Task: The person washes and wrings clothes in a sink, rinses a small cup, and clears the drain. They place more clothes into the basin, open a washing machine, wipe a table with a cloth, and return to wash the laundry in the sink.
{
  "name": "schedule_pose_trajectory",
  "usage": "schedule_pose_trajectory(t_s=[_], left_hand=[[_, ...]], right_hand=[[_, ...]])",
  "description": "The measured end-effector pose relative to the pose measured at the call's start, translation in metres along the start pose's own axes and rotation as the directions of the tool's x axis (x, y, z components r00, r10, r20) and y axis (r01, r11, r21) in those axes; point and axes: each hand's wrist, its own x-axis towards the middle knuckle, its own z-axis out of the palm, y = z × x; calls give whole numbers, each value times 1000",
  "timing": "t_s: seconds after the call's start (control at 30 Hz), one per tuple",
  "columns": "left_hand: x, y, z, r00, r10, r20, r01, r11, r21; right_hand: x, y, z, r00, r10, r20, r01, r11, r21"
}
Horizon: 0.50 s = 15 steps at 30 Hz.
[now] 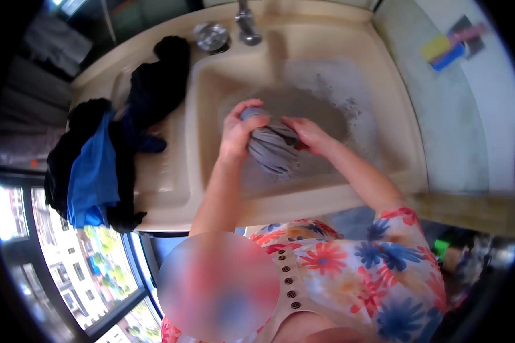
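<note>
Grey cloth (272, 147), twisted into a thick bundle, is held above the grayish, sudsy water (320, 108) in the sink basin (392, 114). The person's left hand (240, 130) grasps its far-left end, fingers curled round it; the right hand (308, 136) pinches its right side, though blur leaves the exact fingertip grip uncertain. Left of the basin, a raised divider (195, 126) stands between the bundle and the dark garments (160, 86) heaped on the ledge, with a blue cloth (94, 171) draped over the nearer pile. A faucet (248, 28) and a clear knob (212, 38) rise at the far rim; a yellow, blue and pink item, seemingly brushes (447, 48), lies off to the right. The bundle's long axis slants from far left to near right, its rounded, bulging end pointing back toward the person.
</note>
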Motion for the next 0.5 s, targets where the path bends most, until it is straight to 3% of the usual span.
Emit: schedule_pose_trajectory(t_s=[0.17,0.27,0.5], left_hand=[[1,-2,-1,1000,-14,11,14,998,-57],[0,-1,-5,1000,10,-17,-11,1000,-25],[2,-3,6,998,46,-47,-46,999,-13]], right_hand=[[-8,-3,-5,998,-56,16,56,997,44],[1,7,-8,994,-56,94,49,996,72],[-23,-6,-14,941,-220,256,162,960,230]])
